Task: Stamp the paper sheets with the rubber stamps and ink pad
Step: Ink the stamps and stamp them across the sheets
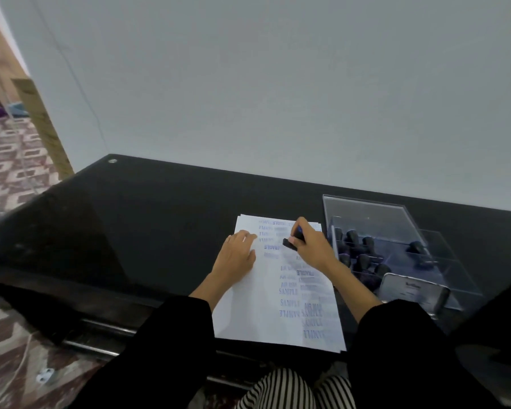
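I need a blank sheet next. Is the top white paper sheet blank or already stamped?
Already stamped: the top white paper sheet bears many blue imprints, some reading SAMPLE, mostly down its right half.

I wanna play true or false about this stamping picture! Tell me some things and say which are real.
1. The right hand holds a stamp over the paper. True.
2. The left hand holds a stamp too. False: it lies flat on the paper, holding nothing.
3. The paper is blank. False: it has many blue stamp marks, some reading SAMPLE.
4. More stamps stand in a clear tray to the right of the paper. True.
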Motion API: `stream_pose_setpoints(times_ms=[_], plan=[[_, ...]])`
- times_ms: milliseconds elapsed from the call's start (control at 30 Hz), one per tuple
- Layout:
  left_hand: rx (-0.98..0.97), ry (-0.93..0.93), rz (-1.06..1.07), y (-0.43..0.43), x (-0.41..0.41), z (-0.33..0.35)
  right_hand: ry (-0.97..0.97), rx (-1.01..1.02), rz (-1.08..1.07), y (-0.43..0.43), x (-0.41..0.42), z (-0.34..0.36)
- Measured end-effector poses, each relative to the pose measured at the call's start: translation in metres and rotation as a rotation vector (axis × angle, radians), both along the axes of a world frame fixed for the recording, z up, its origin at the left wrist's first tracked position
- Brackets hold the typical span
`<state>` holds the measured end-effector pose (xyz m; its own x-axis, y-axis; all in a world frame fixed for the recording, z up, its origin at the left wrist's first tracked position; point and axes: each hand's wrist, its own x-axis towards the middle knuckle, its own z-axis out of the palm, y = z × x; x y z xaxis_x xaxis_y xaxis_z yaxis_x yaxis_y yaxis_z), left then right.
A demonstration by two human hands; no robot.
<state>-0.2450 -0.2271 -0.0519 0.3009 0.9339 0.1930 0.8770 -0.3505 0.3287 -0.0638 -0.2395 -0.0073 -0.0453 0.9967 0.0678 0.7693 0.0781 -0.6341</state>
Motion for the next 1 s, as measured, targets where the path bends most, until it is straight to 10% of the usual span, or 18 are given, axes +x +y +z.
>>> stream_pose_setpoints(times_ms=[1000], plan=[[-0.027, -0.072, -0.473, -0.138, 0.147, 0.025, -0.092, -0.084, -0.203, -0.157, 0.130, 0.018]])
